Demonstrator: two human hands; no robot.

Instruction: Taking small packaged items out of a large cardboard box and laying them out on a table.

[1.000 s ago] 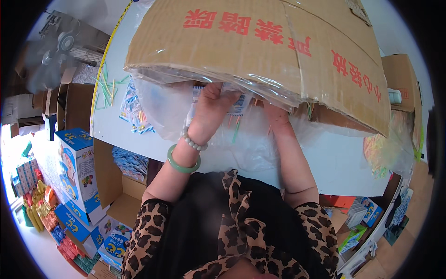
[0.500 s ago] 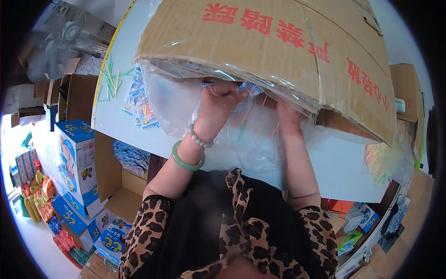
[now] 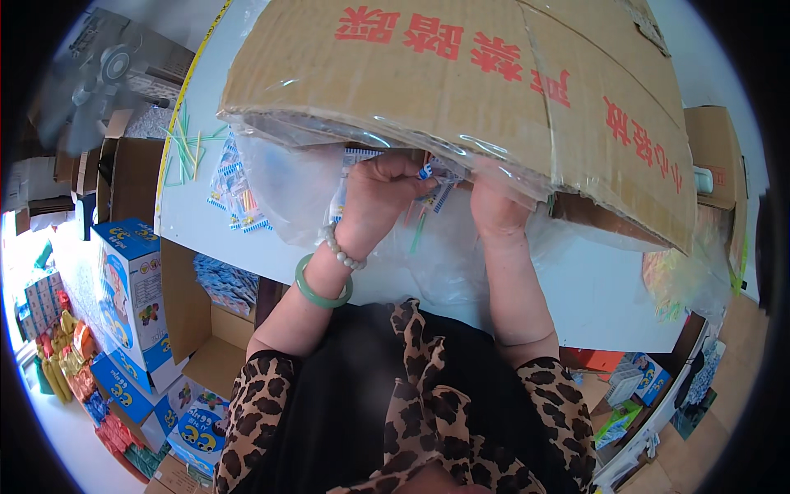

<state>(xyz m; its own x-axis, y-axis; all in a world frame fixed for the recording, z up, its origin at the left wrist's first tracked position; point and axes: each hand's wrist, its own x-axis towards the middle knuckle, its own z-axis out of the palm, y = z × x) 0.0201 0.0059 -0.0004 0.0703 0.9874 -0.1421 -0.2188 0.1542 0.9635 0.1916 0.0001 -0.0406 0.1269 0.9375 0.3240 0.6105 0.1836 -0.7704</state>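
A large cardboard carton (image 3: 395, 78) lies on its side, its mouth toward me, with a clear plastic liner (image 3: 288, 185) spilling out. At the mouth, my left hand (image 3: 380, 188) has thumb and forefinger pinched on a small clear packet (image 3: 444, 196) with blue-striped edges. My right hand (image 3: 498, 204) reaches in under the carton's edge, beside that packet; plastic and the flap cover its fingers. Thin coloured straws (image 3: 418, 235) show on the plastic below the hands. More blue-edged packets (image 3: 239, 193) lie left of the liner.
Loose green straws (image 3: 188, 148) rest at the left of the white table (image 3: 387, 276). A bag of pale straws (image 3: 671, 276) sits at the right edge. Below left stand an open carton (image 3: 193, 317) with packets and several blue-white boxes (image 3: 136, 288). A fan (image 3: 107, 70) stands far left.
My right hand has moved slightly left, closer to my left hand. The packet at my left fingertips now hangs lower and shows more. The whole view has shifted a little.
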